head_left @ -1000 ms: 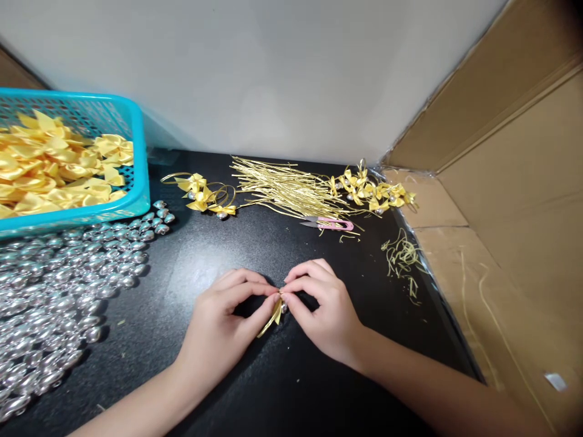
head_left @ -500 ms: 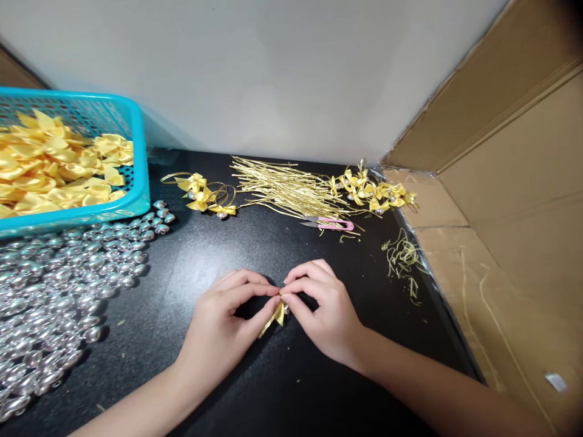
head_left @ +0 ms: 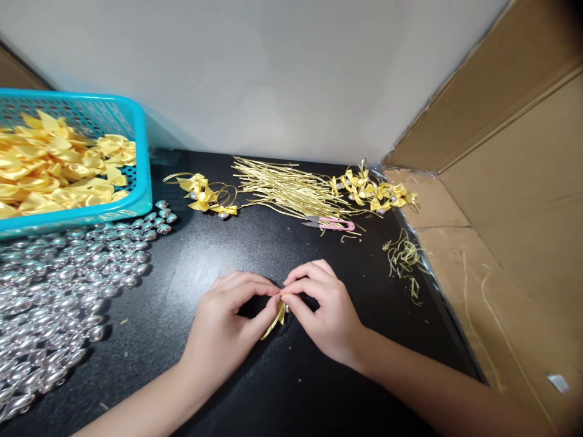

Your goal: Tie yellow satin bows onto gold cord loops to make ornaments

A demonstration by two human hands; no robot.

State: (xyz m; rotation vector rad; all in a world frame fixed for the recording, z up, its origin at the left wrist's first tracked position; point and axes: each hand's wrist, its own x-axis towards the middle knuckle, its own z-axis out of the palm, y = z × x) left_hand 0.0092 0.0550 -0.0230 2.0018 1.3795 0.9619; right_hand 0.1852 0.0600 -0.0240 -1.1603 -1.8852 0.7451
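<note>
My left hand (head_left: 223,321) and right hand (head_left: 325,312) pinch a yellow bow (head_left: 276,318), mid-surface (head_left: 273,249). I judge I'm tying it; next needs a firm grip, snips (head_left: 331,224) lying at 1 o'clock.

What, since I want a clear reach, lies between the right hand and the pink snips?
Head view: bare black table between right hand and pink snips, save one short gold scrap by the snips.
</note>
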